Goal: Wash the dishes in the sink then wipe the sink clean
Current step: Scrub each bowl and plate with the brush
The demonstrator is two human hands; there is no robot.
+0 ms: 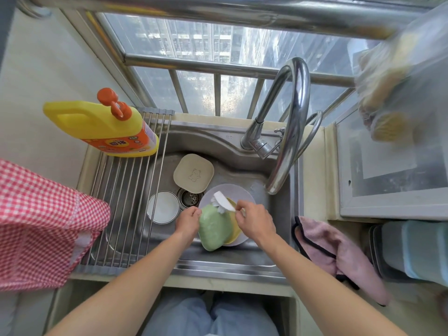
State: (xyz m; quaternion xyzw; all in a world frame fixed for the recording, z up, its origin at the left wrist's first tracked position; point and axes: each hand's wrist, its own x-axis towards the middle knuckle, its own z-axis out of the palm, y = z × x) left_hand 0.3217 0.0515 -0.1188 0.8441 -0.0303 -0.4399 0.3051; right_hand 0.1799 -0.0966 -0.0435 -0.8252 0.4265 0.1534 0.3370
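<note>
In the steel sink [218, 146], my left hand [188, 221] grips the left edge of a green square plate [213, 230], tilted up. My right hand [254, 221] holds a white dish brush [224, 201] whose bristles touch the green plate's top. Under the green plate lie a yellow plate [234, 229] and a round lilac plate [232, 192]. A beige square plate with a bear drawing [194, 172] leans at the back of the basin. A white bowl [163, 206] sits left of the drain [190, 197].
A roll-up drying rack [126, 190] covers the sink's left part, with a yellow detergent bottle [101, 124] lying on it. The faucet [288, 132] arches over the basin's right. A pink cloth [339, 258] lies on the right counter. A red checked cloth [41, 226] hangs at left.
</note>
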